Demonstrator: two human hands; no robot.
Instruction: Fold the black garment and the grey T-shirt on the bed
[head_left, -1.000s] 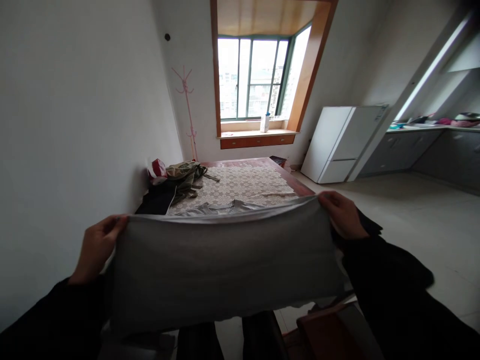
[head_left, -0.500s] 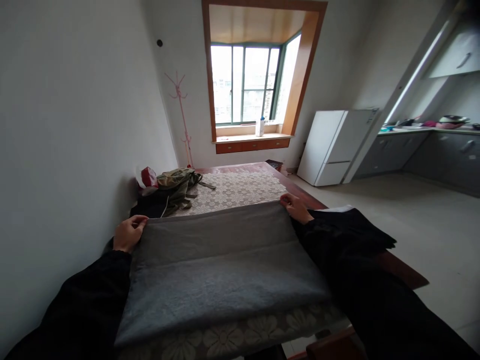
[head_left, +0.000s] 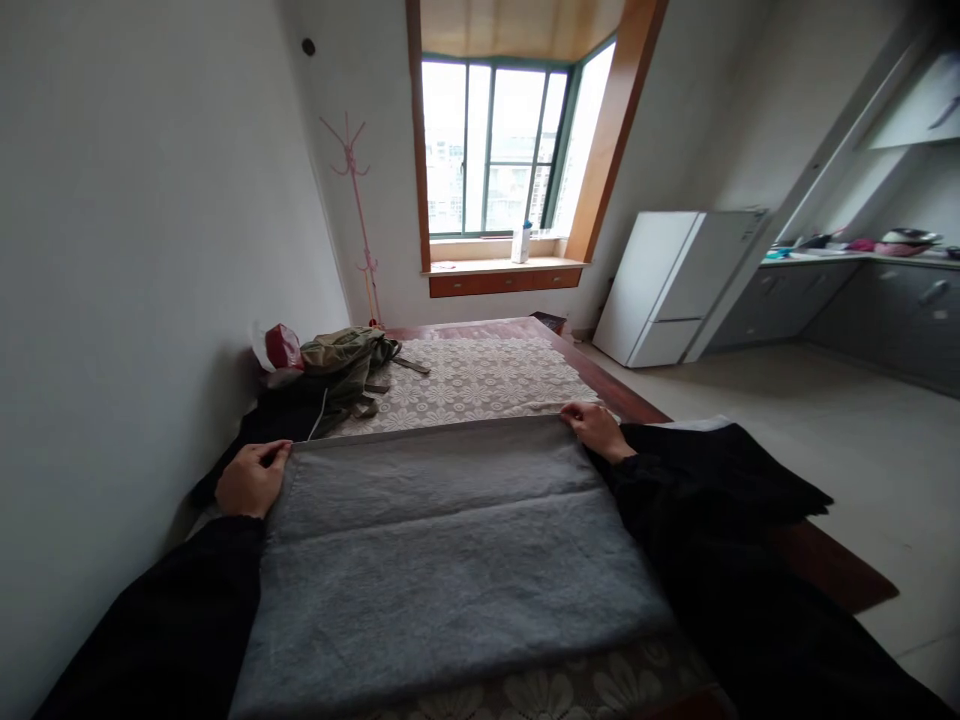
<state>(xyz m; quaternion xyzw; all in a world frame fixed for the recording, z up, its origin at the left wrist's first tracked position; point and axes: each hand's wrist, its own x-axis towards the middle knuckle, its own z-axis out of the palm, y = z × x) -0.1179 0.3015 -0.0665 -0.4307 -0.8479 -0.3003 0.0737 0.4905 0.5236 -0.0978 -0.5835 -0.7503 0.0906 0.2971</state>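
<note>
Grey towel point(head_left: 450, 560): lies flat across the lower centre of the frame, spread on the table's lace cloth point(head_left: 487, 380), one fold crease running side to side across its middle. Its far edge is straight and runs between the two hands.

Left hand point(head_left: 251, 478): lower left of centre, at the towel's far left corner. Fingers curled closed, pinching that corner. Black sleeve runs down to the lower left edge.

Right hand point(head_left: 596, 428): right of centre, at the towel's far right corner. Fingers closed on that corner, knuckles up. Black sleeve fills the lower right.

Table point(head_left: 637, 400): dark reddish wood, showing along the right rim beyond the lace cloth. It stands against the white wall at left.

Heap of clothes point(head_left: 341, 365): olive and black garments, left of centre, on the far left part of the table, well apart from the towel's middle; the black part reaches near the left hand. A red and white bag point(head_left: 281, 347) sits just beside the heap, against the wall.

Coat stand point(head_left: 352, 200): pink, upper left of centre, in the corner beside the window point(head_left: 495, 145).

Bottle point(head_left: 520, 243): white, upright on the window sill, top centre.

Fridge point(head_left: 675, 285): white, right of centre, on the floor beyond the table.

Kitchen counter point(head_left: 862, 290): grey cupboards, far right, with dishes on top too small to tell apart.
</note>
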